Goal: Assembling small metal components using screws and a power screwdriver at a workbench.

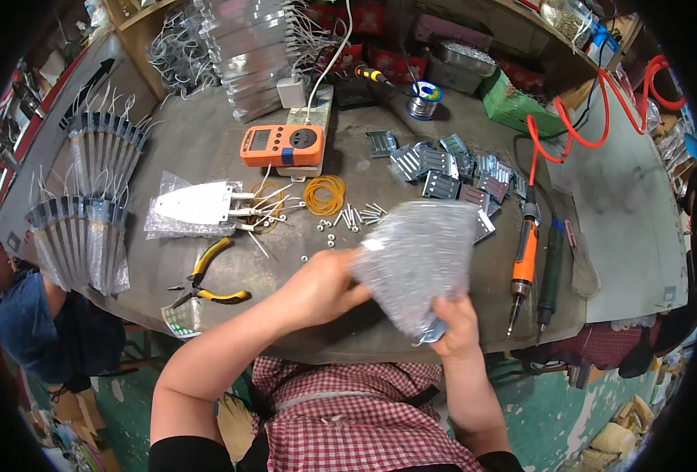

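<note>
My left hand [322, 285] grips the left edge of a silvery, blurred bubble-wrap bag [419, 256] held above the workbench. My right hand [454, 324] pinches the bag's lower corner, where a small metal piece [429, 335] sticks out. Both hands hold the bag just over the near edge of the grey bench [207, 141]. Loose screws [352, 218] and yellow rubber bands [325, 194] lie just beyond my left hand.
Yellow-handled pliers [207, 279], a bagged white part with wires [195, 204], an orange meter [281, 145], a heap of small metal boxes [450, 167], an orange electric screwdriver [524, 263] beside a dark green one [551, 271], solder spool [425, 99], rows of bagged parts [89, 204]. Another person [26, 315] sits left.
</note>
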The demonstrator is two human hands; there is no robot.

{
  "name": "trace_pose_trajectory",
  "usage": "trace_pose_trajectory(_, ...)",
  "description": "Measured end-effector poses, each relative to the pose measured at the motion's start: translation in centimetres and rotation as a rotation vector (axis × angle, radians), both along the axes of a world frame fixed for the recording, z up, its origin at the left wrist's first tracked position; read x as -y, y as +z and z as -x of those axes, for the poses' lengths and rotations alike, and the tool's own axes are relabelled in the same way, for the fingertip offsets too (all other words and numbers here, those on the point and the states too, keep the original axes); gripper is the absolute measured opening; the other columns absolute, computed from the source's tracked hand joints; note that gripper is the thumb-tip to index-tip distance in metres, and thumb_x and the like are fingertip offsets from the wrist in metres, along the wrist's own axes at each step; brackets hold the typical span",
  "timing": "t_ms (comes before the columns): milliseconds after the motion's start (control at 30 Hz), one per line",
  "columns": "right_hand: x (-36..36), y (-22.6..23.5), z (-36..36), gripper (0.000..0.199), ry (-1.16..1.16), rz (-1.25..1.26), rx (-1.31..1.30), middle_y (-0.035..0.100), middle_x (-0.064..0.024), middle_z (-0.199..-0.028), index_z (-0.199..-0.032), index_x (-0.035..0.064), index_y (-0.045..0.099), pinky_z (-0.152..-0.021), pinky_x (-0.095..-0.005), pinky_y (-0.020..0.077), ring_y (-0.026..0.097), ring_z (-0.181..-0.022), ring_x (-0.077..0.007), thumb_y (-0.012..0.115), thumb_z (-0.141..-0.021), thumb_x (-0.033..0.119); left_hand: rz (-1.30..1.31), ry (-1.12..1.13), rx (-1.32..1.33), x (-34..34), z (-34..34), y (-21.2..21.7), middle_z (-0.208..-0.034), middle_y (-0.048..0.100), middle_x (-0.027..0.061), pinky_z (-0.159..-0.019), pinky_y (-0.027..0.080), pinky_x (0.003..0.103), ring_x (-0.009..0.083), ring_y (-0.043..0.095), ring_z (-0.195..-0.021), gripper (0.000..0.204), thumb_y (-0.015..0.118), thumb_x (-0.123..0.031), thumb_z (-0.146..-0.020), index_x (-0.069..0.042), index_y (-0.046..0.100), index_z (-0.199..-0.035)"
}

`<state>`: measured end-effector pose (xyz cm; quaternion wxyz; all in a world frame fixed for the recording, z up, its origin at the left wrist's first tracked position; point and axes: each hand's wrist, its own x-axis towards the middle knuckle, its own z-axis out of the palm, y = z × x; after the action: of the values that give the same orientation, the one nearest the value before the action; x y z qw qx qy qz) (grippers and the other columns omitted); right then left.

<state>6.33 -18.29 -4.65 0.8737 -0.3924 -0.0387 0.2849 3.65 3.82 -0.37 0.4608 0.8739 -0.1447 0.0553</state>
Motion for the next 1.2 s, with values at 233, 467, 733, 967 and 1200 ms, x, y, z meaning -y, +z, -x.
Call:
trace_pose_trajectory(233,-0.9,0.4,0.0,0.045,0.199,0.182,0.105,0.054,-0.0129,-0.115,-0.121,-0.0013,0.045,-0.088,-0.0339,0.0429,0.055,-0.102,-0.0218,0.059,-0.079,0.009,1.091,0.165,-0.342,-1.3,3.7,1.8,-0.119,0.052,0.0098,-0.086,0.042,0.035,0.0197,0.051,-0.106,0.040,0.056,-0.020,-0.084,-0.006,0.048,-0.121)
trace_pose_trajectory(467,-3.5,3.0,-0.1,0.028,-0.224,0.922,0.977,0.056,-0.0068,-0.099,-0.105,-0.0013,0.051,-0.078,-0.0295,0.0436,0.053,-0.087,-0.0122,0.058,-0.081,0.010,-0.197,-0.609,0.289,5.5,6.6,4.4,-0.116,0.052,0.0167,-0.080,0.044,0.031,0.0216,0.055,-0.087,0.037,0.043,-0.019,-0.089,-0.006,0.045,-0.124)
trace_pose_trajectory(733,-2.1,3.1,0.2,0.043,-0.177,-0.047,0.260,0.049,-0.0151,-0.117,-0.125,-0.0028,0.037,-0.088,-0.0368,0.0438,0.052,-0.105,-0.0226,0.047,-0.084,0.005,0.230,-1.010,-0.942,1.9,4.0,2.1,-0.108,0.056,0.0102,-0.064,0.050,0.030,0.0162,0.057,-0.080,0.050,0.061,-0.021,-0.084,-0.008,0.043,-0.128)
trace_pose_trajectory(967,-1.0,3.9,0.2,0.034,-0.272,0.684,0.924,0.054,-0.0109,-0.102,-0.106,0.0012,0.049,-0.076,-0.0332,0.0457,0.055,-0.088,-0.0234,0.059,-0.074,0.007,1.534,-0.395,-0.326,3.1,4.6,-2.7,-0.145,0.023,0.0091,-0.108,0.014,0.052,0.0225,0.018,-0.135,0.090,0.048,-0.069,-0.072,-0.013,0.025,-0.139)
trace_pose_trajectory(1200,1.6,7.0,0.4,0.036,0.520,0.689,1.051,0.056,-0.0120,-0.096,-0.106,0.0027,0.054,-0.075,-0.0335,0.0470,0.057,-0.086,-0.0294,0.060,-0.070,0.003,0.877,-0.536,-0.937,-3.2,8.8,-3.1,-0.138,0.034,0.0175,-0.102,0.030,0.039,0.0244,0.035,-0.126,0.114,0.066,-0.069,-0.056,0.004,0.028,-0.135)
